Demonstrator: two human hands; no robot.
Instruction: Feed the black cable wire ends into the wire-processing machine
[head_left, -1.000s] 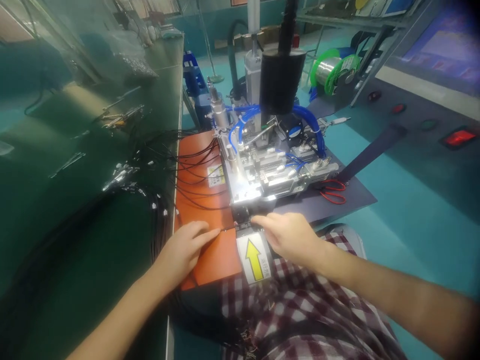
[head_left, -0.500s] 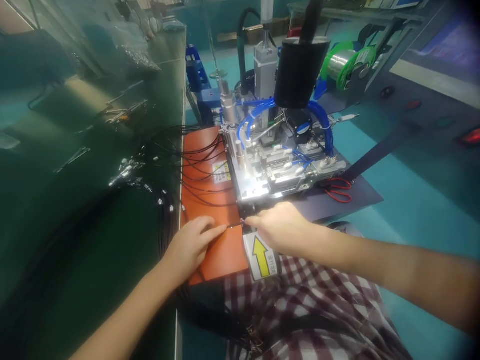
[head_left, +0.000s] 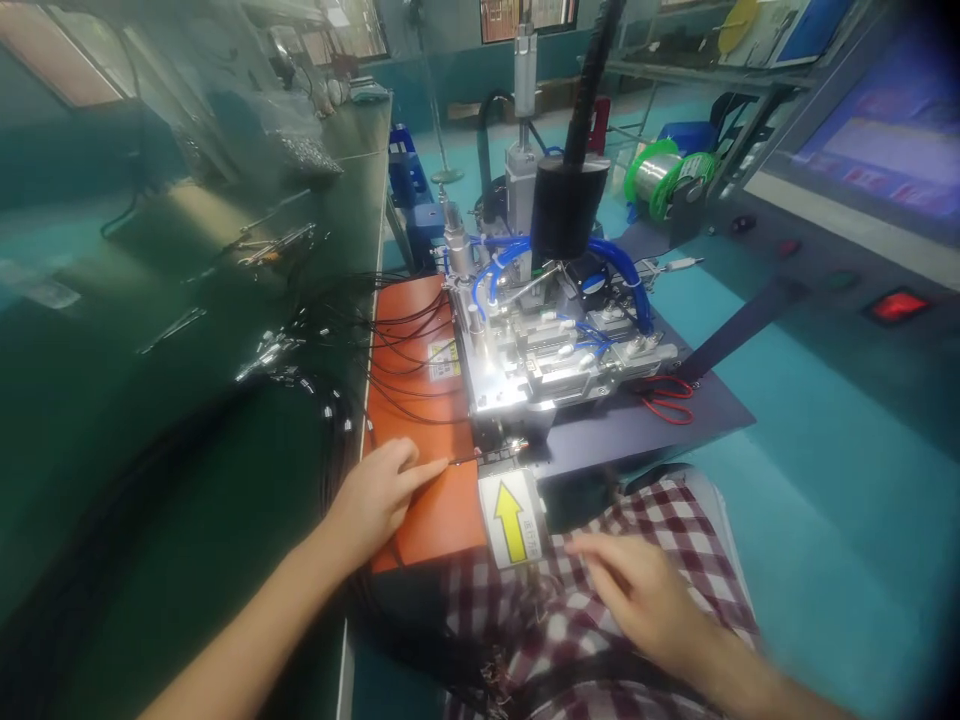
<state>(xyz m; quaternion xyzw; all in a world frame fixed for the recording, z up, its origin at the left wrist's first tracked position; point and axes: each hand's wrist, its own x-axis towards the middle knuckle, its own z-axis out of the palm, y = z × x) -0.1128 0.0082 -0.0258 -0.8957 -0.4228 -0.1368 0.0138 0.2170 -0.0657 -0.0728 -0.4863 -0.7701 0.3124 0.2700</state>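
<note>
My left hand [head_left: 382,495] rests on the orange plate [head_left: 427,515]. One finger stretches right and holds a thin black cable [head_left: 466,461] at its tip. The cable's end lies at a small metal fixture [head_left: 514,448] on the front edge of the machine [head_left: 517,375]. My right hand [head_left: 637,585] is above the checked cloth over my lap, thumb and forefinger apart, with nothing visible between them. Between the two hands is a white label with a yellow arrow [head_left: 512,522].
Several black cables [head_left: 409,385] cross the plate from the dark green table [head_left: 225,530] into the machine. A black nozzle [head_left: 568,210] hangs above. Behind stands a green wire spool [head_left: 652,178]. A panel with a lit red button [head_left: 900,306] is on the right.
My right hand has left the cable's end at the fixture and moved down and right over my lap. My left hand stays on the cable. The view has tilted up slightly.
</note>
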